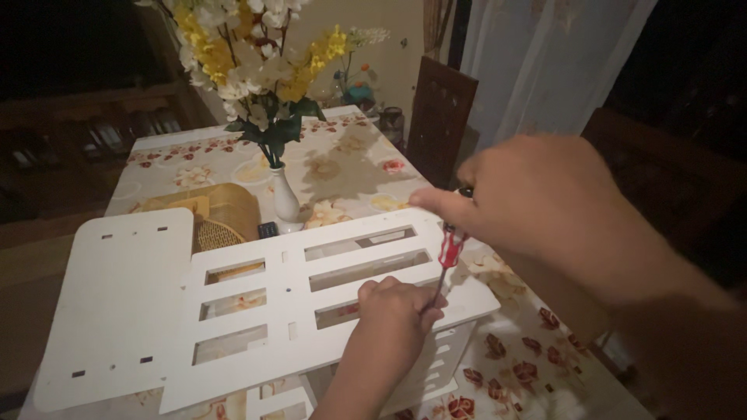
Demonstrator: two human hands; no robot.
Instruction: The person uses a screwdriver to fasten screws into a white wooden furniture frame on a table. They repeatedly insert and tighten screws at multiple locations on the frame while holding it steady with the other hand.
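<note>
My right hand [545, 206] pinched the top of one red-handled screwdriver [449, 253] standing upright on the slotted white panel [296, 299], my left hand [397, 319] curled around its shaft, while behind them one white vase [285, 198] held yellow and white flowers [249, 58] on the floral-clothed table [350, 152].

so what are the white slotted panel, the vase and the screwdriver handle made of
White slotted panel: likely painted or foam-type board, matte, with clean cut slots. Vase: glossy white, probably ceramic. Screwdriver handle: translucent red plastic, by its shine.
</note>
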